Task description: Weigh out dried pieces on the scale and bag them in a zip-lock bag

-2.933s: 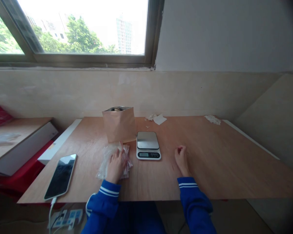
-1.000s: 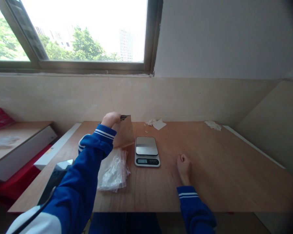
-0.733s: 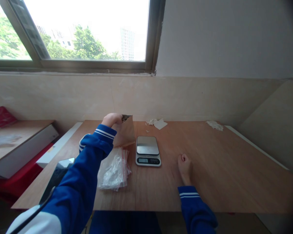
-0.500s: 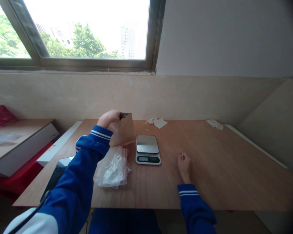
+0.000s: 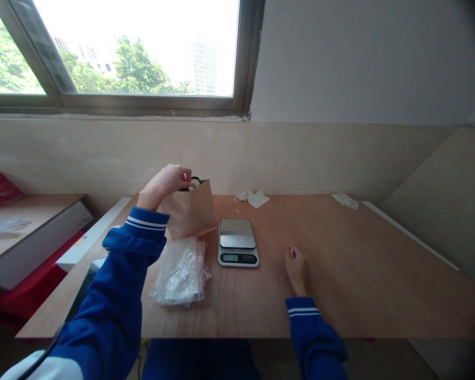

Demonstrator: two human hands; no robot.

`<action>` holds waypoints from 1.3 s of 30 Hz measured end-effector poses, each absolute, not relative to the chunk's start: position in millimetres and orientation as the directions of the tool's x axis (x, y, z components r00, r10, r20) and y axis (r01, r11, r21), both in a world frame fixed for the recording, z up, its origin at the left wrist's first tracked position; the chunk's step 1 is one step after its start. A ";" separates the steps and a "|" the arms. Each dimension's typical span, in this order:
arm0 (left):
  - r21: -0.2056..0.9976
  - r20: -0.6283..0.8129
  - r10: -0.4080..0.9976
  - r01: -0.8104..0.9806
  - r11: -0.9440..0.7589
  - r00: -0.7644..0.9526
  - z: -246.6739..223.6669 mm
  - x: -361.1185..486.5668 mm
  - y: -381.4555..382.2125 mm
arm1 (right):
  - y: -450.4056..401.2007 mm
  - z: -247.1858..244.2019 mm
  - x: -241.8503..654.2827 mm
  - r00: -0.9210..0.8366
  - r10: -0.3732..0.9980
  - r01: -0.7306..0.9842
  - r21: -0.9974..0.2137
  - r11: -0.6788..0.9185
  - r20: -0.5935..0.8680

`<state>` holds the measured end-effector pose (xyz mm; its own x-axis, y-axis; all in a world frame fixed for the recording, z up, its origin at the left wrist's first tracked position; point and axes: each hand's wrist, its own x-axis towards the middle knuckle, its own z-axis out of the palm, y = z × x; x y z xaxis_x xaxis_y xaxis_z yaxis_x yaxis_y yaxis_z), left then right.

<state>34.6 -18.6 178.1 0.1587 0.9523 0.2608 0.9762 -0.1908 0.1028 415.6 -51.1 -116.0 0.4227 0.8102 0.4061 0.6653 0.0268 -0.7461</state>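
Note:
My left hand (image 5: 168,182) is at the mouth of an upright brown paper bag (image 5: 190,214), its fingers pinched together. Small pale pieces (image 5: 195,183) show by the fingertips against the bag's dark inside; whether the fingers grip them I cannot make out. In front of the bag lies a pile of clear zip bags (image 5: 182,277) with red seal lines. Right of these, a kitchen scale (image 5: 238,235) has a bare steel plate and a lit display. My right hand (image 5: 296,269) rests on the table as a closed fist, right of the scale and apart from it.
Behind the scale lie a white paper piece (image 5: 258,199) and pale scraps (image 5: 244,196). Another pale scrap (image 5: 345,201) is at the far right of the wooden table (image 5: 360,274). A dark flat device (image 5: 83,290) is partly hidden under my left sleeve.
My left hand has risen from inside the paper bag to its opening, and pale pieces now show by the fingers. My right fist has stayed in place.

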 end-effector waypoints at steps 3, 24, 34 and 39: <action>0.101 0.324 0.939 0.983 -0.154 0.114 180.5 32.8 -21.1 | -51.7 -114.8 414.7 0.421 0.815 0.661 -0.750 0.025 0.399; 0.134 -0.036 0.913 0.907 -0.399 0.407 73.4 153.9 -20.0 | -51.6 -115.8 415.3 0.396 0.831 0.656 -0.754 0.042 0.390; 0.230 0.026 0.945 0.918 -0.324 0.327 27.7 176.0 1.2 | -49.0 -118.1 416.0 0.374 0.838 0.670 -0.740 0.051 0.397; 0.346 0.042 0.949 0.887 -0.306 0.312 18.9 166.3 2.6 | -49.9 -117.4 416.2 0.360 0.845 0.677 -0.734 0.055 0.395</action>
